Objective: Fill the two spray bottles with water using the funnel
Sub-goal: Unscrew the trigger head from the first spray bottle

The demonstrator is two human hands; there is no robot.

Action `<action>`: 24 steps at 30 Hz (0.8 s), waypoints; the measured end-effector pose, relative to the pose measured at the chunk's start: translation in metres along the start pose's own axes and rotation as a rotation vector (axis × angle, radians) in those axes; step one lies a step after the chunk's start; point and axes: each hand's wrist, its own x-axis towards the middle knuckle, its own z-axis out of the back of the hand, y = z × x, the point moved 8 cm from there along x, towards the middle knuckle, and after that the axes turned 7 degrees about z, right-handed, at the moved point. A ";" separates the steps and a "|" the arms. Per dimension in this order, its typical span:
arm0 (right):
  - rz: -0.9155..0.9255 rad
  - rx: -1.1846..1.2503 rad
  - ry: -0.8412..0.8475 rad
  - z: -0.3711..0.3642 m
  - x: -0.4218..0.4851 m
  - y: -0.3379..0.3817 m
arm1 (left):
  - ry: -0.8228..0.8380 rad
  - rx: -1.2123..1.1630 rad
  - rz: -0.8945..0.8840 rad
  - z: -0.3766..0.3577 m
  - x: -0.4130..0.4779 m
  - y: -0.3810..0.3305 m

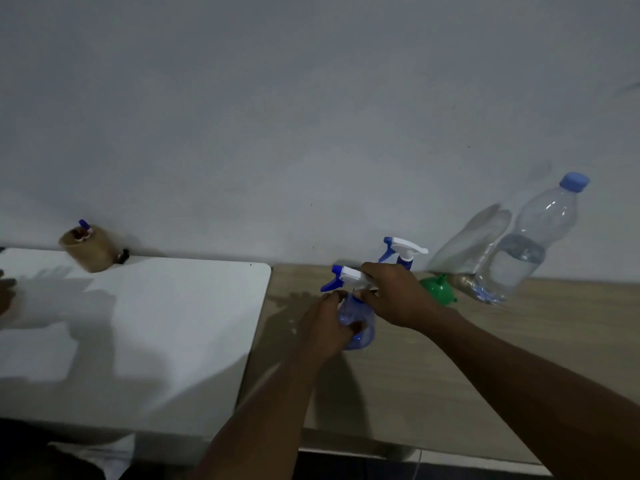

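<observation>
**Both hands on the nearer spray bottle, wooden table**

The left hand (325, 327) wraps around the blue body of the nearer spray bottle (365, 336), with its fingers curled round the far side. The right hand (394, 296) closes over the neck, just behind the white and blue trigger head. The collar itself is covered by the fingers, so it cannot be told whether the head is screwed on or loose. Nor can any water level be read through the tinted body.

Directly behind the right hand stands the second spray bottle (403, 249). Only its trigger head shows, and its body is hidden.

The green funnel (438, 289) rests on the table just right of the right hand, spout uppermost. Further right is the water bottle (530, 244), clear and closed with a blue cap. It is roughly half full and stands near the wall (311, 116).

The wooden table (450, 375) has bare surface toward its near edge. Its left edge abuts a white table (138, 323).

On the far left of the white table a brown cup (90, 249) holds small items that are too blurred to identify. Another person's hand (5, 292) is cut off by the left border.
</observation>
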 end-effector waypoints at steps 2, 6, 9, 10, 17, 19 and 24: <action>0.031 -0.001 -0.022 -0.001 -0.012 0.004 | -0.003 -0.016 0.005 -0.003 -0.012 0.000; 0.023 0.023 0.000 -0.011 -0.031 0.005 | 0.011 -0.011 0.006 -0.014 -0.030 0.006; -0.011 0.025 -0.005 -0.017 -0.041 0.002 | -0.021 -0.002 0.007 -0.019 -0.037 0.013; -0.024 0.025 -0.010 -0.017 -0.042 0.002 | -0.030 -0.002 -0.002 -0.020 -0.037 0.014; -0.142 0.015 0.016 -0.033 -0.034 -0.005 | -0.023 -0.024 -0.041 -0.025 -0.036 0.011; -0.119 0.066 0.006 -0.037 -0.036 -0.005 | 0.037 -0.071 -0.026 -0.030 -0.034 0.012; -0.061 0.174 0.065 -0.039 -0.037 -0.006 | 0.032 -0.111 -0.031 -0.026 -0.036 0.011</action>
